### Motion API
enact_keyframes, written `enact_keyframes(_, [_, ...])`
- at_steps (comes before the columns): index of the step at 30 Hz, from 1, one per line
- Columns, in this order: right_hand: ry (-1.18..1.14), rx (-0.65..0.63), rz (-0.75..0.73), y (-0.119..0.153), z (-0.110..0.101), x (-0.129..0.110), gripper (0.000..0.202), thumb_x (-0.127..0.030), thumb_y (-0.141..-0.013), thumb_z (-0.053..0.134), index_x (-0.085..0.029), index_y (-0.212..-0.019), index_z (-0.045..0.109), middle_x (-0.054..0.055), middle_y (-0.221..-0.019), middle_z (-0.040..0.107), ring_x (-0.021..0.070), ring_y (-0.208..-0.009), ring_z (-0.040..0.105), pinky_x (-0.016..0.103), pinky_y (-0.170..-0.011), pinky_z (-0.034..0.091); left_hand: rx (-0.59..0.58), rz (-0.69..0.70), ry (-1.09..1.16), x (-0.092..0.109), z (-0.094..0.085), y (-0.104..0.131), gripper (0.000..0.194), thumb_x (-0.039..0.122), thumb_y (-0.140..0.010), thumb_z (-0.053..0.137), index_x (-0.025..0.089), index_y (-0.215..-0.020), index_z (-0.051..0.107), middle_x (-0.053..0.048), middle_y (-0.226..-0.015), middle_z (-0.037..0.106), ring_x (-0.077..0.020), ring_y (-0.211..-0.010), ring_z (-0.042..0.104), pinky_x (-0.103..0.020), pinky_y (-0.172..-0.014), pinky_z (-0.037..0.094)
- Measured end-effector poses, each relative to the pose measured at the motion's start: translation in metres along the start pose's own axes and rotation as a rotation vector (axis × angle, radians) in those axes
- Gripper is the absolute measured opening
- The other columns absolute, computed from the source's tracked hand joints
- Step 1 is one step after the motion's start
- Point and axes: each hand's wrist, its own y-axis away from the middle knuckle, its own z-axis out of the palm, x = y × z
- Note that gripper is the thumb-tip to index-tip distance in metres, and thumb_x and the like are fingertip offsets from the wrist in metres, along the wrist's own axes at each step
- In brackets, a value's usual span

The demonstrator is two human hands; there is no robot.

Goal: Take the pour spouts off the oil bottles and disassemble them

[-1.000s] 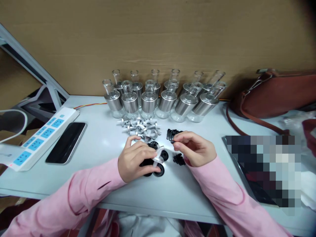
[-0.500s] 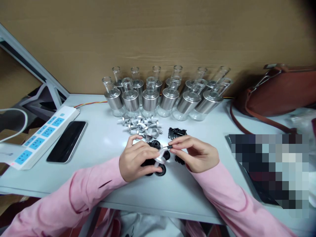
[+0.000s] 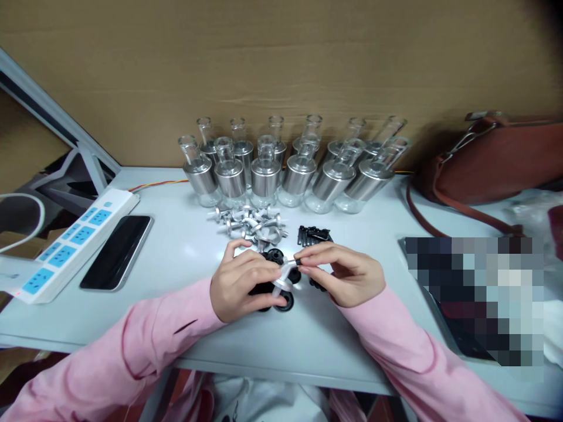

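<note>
A silver pourer spout (image 3: 284, 280) is pinched between the thumb and fingers of my left hand (image 3: 241, 285), its narrow tip tilted up to the right. Between the thumb and fingertips of my right hand (image 3: 354, 273) is a small black cap (image 3: 298, 262), which meets the spout's tip. How far the cap sits over the tip is too small to tell. Under the hands lie several round black stoppers (image 3: 284, 300), partly hidden. Just beyond them is a pile of silver spouts (image 3: 253, 224). More small black caps (image 3: 311, 235) are heaped beyond my right hand.
Two rows of glass bottles with metal bands (image 3: 265, 177) stand at the back, before a cardboard wall (image 3: 281, 64). A phone (image 3: 116, 253) and a power strip (image 3: 73, 246) lie left. At right are a brown bag (image 3: 505, 167) and a blurred-out flat object (image 3: 470, 299).
Both hands keep nearly the same pose, with the black cap still at the spout's tip. The whole view has shifted very slightly.
</note>
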Motion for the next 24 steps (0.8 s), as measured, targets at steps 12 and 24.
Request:
enact_keyframes(12, [-0.739, -0.232, 0.742, 0.0016, 0.0019, 0.0033, 0.03, -0.035, -0.07, 0.067, -0.014, -0.092, 0.065, 0.001, -0.064, 0.061, 0.0076, -0.048, 0.05, 0.023, -0.046, 0.035, 0.019, 0.021, -0.013, 0.0014, -0.0016, -0.0016, 0.025, 0.038, -0.082, 0.057, 0.017, -0.094, 0.05, -0.002, -0.08, 0.069, -0.0133, -0.072, 0.062, -0.038, -0.086, 0.034])
enact_keyframes(24, [-0.971, -0.508, 0.953, 0.0028, -0.0036, 0.0012, 0.041, -0.039, -0.078, 0.058, -0.018, -0.113, 0.05, -0.012, -0.043, 0.04, 0.0001, -0.026, 0.018, 0.015, -0.029, 0.016, 0.021, 0.041, -0.048, 0.0017, -0.0027, -0.0022, 0.025, 0.039, -0.082, 0.057, 0.018, -0.093, 0.051, -0.001, -0.079, 0.069, -0.0134, -0.073, 0.062, -0.036, -0.085, 0.036])
